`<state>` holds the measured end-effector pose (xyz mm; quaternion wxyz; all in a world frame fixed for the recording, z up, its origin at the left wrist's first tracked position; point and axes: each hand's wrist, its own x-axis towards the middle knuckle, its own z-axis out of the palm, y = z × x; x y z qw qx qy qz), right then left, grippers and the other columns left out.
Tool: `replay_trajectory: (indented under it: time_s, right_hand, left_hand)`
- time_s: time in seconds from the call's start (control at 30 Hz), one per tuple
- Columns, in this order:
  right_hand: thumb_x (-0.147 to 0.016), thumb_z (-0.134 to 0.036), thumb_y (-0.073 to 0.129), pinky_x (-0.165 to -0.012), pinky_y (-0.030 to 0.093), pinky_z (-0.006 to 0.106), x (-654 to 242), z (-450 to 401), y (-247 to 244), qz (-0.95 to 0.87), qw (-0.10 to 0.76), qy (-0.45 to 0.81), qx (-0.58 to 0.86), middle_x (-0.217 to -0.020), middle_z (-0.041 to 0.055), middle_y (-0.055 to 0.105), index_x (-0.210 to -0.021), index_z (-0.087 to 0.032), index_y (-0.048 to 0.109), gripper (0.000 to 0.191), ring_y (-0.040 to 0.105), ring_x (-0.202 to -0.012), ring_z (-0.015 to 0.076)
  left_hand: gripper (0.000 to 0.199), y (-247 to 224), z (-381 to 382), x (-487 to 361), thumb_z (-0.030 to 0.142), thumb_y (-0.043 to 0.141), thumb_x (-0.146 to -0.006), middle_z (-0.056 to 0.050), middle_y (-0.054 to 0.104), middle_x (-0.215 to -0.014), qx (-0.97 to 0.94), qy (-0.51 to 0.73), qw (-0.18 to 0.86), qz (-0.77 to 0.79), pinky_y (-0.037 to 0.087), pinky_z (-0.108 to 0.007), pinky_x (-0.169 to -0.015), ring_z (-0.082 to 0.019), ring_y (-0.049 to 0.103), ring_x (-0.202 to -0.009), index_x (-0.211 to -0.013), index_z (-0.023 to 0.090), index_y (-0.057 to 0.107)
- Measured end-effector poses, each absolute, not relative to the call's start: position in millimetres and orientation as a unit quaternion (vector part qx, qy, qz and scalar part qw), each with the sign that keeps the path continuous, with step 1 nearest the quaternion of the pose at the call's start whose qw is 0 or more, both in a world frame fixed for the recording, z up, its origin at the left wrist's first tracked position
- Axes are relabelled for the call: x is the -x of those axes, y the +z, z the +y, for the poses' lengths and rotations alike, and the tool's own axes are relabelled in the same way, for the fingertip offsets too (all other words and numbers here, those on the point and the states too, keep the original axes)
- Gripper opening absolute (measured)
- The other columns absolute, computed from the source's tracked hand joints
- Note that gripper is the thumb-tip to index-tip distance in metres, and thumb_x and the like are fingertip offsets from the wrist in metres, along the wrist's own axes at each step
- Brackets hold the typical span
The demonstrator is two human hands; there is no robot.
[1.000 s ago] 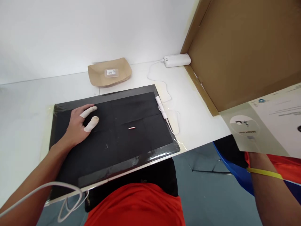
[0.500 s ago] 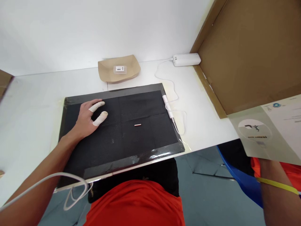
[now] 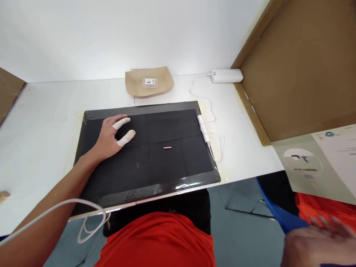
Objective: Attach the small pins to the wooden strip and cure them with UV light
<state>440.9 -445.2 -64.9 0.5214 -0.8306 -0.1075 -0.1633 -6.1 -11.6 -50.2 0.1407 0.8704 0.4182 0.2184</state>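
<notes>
My left hand (image 3: 109, 139) rests on the left part of a black mat (image 3: 172, 163), its fingers spread and nothing in them. White covers sit on the thumb and one finger. To the right of that hand, apart from it, a small red and white rod (image 3: 167, 148) lies on the mat. I do not see my right hand. Beyond the mat stands a brown paper tray (image 3: 133, 89) with a small clear plastic box (image 3: 150, 82) inside, bearing a white label.
A slim white bar (image 3: 203, 128) with a cable lies along the mat's right edge. Behind it is a white power block (image 3: 227, 75). A brown panel (image 3: 303, 74) borders the right side. A neighbour's blurred hand (image 3: 317, 244) shows lower right. A white cable (image 3: 69, 202) crosses my forearm.
The camera view has shifted a little, so the table's contents appear farther right. My left hand and the rod keep their places on the mat. The neighbour's hand has come into view.
</notes>
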Motion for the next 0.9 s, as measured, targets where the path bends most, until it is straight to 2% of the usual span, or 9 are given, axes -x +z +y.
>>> replay_trajectory:
  time_s: [0.03,0.1,0.17,0.23,0.3,0.4,0.53,0.67,0.9]
  right_hand:
    - [-0.092,-0.063,0.007,-0.082,0.044,0.085,-414.1,-441.8,-71.1,-0.069,0.545,-0.193,0.813,-0.114,0.0196,0.065,-0.112,-0.038,0.067,0.068,0.065,-0.112,0.0511]
    - [-0.091,-0.058,0.031,-0.076,0.053,0.076,-357.1,-424.7,-80.2,-0.102,0.55,-0.177,0.81,-0.104,0.0167,0.065,-0.112,-0.034,0.065,0.047,0.068,-0.098,0.0451]
    - [-0.088,-0.057,0.049,-0.076,0.06,0.064,-305.5,-395.8,-80.5,-0.166,0.549,-0.145,0.806,-0.108,0.0141,0.066,-0.112,-0.032,0.064,0.037,0.069,-0.093,0.0373]
    - [-0.088,-0.053,0.061,-0.086,0.061,0.058,-267.3,-358.9,-70.2,-0.352,0.519,-0.075,0.775,-0.119,0.0144,0.065,-0.117,-0.029,0.063,0.038,0.067,-0.108,0.0358]
    - [-0.089,-0.044,0.07,-0.093,0.059,0.054,-243.6,-318.8,-53.2,-0.541,0.448,-0.047,0.71,-0.132,0.0154,0.062,-0.123,-0.025,0.06,0.04,0.063,-0.118,0.0335]
    - [-0.096,-0.028,0.067,-0.103,0.054,0.049,-228.7,-263.5,-31.0,-0.695,0.344,-0.009,0.631,-0.143,0.0163,0.059,-0.12,-0.023,0.061,0.025,0.057,-0.128,0.0292]
    - [-0.099,-0.026,0.063,-0.109,0.049,0.05,-232.3,-215.6,-26.0,-0.773,0.255,0.029,0.58,-0.147,0.0162,0.06,-0.119,-0.02,0.065,0.021,0.055,-0.129,0.0309]
    - [-0.1,-0.024,0.062,-0.106,0.047,0.051,-251.1,-197.4,-33.7,-0.753,0.238,0.027,0.613,-0.135,0.0146,0.068,-0.121,-0.019,0.066,0.023,0.059,-0.124,0.0314]
    - [-0.099,-0.018,0.061,-0.093,0.049,0.046,-263.3,-186.9,-39.8,-0.762,0.231,0.018,0.605,-0.116,0.0103,0.073,-0.116,-0.021,0.068,0.019,0.063,-0.106,0.0278]
  left_hand:
    - [0.046,-50.5,-11.8,5.7,0.058,0.053,-0.099,-0.008,0.06,-0.147,-0.87,0.219,0.14,0.419,0.035,-0.05,-0.125,-0.03,0.049,-0.142,-0.132,0.028,0.062]
    - [0.047,-51.7,-12.0,5.1,0.059,0.054,-0.098,-0.008,0.06,-0.147,-0.871,0.224,0.135,0.416,0.036,-0.051,-0.124,-0.031,0.049,-0.142,-0.132,0.027,0.062]
    - [0.048,-53.4,-11.5,4.8,0.059,0.055,-0.098,-0.009,0.061,-0.146,-0.874,0.23,0.127,0.408,0.036,-0.052,-0.124,-0.032,0.05,-0.141,-0.132,0.026,0.063]
    - [0.049,-55.4,-10.7,4.6,0.059,0.056,-0.098,-0.011,0.062,-0.145,-0.878,0.241,0.121,0.395,0.037,-0.053,-0.123,-0.033,0.052,-0.139,-0.131,0.024,0.063]
    - [0.05,-57.2,-10.0,4.0,0.06,0.056,-0.098,-0.012,0.063,-0.144,-0.881,0.254,0.117,0.382,0.038,-0.053,-0.122,-0.033,0.053,-0.137,-0.132,0.023,0.064]
    - [0.053,-59.0,-10.4,2.7,0.06,0.057,-0.097,-0.013,0.062,-0.145,-0.881,0.26,0.111,0.38,0.039,-0.053,-0.122,-0.034,0.053,-0.137,-0.133,0.022,0.063]
    - [0.054,-58.3,-13.8,1.5,0.058,0.059,-0.098,-0.014,0.059,-0.149,-0.884,0.244,0.112,0.383,0.039,-0.053,-0.121,-0.034,0.051,-0.136,-0.135,0.02,0.063]
    - [0.055,-55.8,-17.7,0.0,0.057,0.06,-0.098,-0.014,0.056,-0.152,-0.887,0.225,0.108,0.388,0.037,-0.055,-0.122,-0.036,0.048,-0.139,-0.138,0.019,0.061]
    - [0.06,-52.4,-21.3,-1.4,0.055,0.061,-0.099,-0.017,0.05,-0.157,-0.895,0.187,0.101,0.392,0.035,-0.058,-0.123,-0.038,0.045,-0.142,-0.146,0.018,0.055]
